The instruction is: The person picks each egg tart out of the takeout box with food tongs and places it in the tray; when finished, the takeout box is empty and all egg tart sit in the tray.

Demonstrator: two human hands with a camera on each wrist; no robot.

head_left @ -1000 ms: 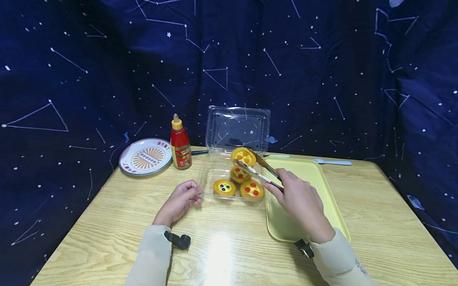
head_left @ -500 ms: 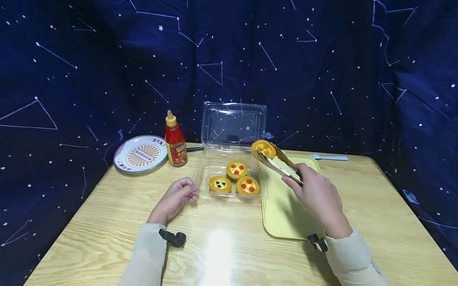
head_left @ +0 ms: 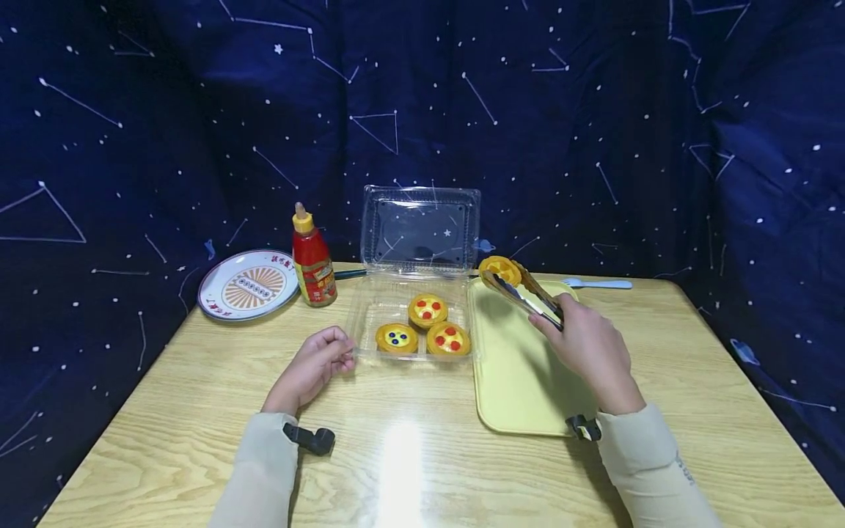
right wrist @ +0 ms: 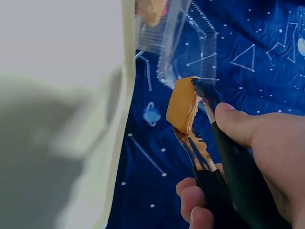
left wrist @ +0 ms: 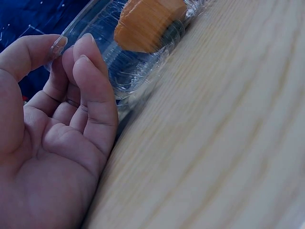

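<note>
My right hand [head_left: 590, 350] grips a pair of black-handled tongs [right wrist: 231, 179]. Between the tongs' tips is an egg tart [head_left: 499, 270] with yellow-orange chunks on top, held above the far left part of the yellow tray [head_left: 528, 392]. At the front left corner of the hinged clear plastic box [head_left: 370, 308], my left hand [head_left: 314, 367] pinches the rim between thumb and finger, as the left wrist view shows. Inside the box sit a tart with blue dots [head_left: 397, 338] and two tarts with red dots, one behind [head_left: 428, 311] and one in front [head_left: 449, 339].
A red sauce bottle [head_left: 315, 264] with a yellow cap stands left of the box, beside a patterned plate [head_left: 227, 290]. A light blue fork [head_left: 601, 284] lies behind the tray. Dark blue starry cloth [head_left: 422, 103] hangs behind the table. The box's lid [head_left: 421, 227] stands raised.
My right hand has carried the tart in the tongs out of the box, to the right, over the tray. My left hand keeps its hold on the box's corner.
</note>
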